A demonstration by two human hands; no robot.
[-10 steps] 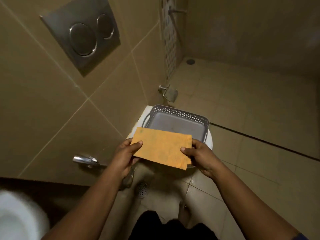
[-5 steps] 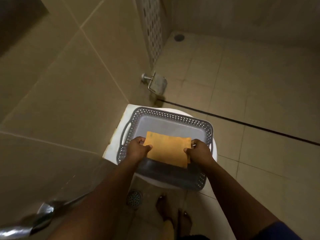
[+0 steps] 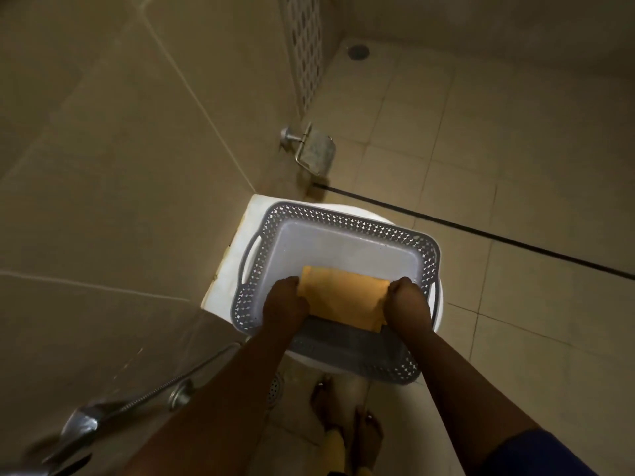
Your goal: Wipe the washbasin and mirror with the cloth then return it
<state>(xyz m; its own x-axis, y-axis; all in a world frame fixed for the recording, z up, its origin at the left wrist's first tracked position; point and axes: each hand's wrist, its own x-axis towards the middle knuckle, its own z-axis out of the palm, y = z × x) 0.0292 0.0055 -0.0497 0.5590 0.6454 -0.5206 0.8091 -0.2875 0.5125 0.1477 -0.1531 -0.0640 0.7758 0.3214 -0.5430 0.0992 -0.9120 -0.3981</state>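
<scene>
Cloth (image 3: 343, 304) had sunk lower inside basket (image 3: 347, 218) | long axis ran handle-to-handle | left hand (image 3: 283, 304), right hand (image 3: 407, 302) gripped its ends

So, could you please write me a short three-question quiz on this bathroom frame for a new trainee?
1. True or false: the orange cloth lies free in the basket, with no hand on it.
2. Multiple choice: the basket sits on A) the floor, B) a closed white toilet lid, C) a washbasin.
3. Short answer: what metal fitting hangs on the wall just beyond the basket?

Key
1. False: the left hand and right hand each hold an end of the cloth, low inside the basket.
2. B.
3. An empty toilet roll holder.
</scene>
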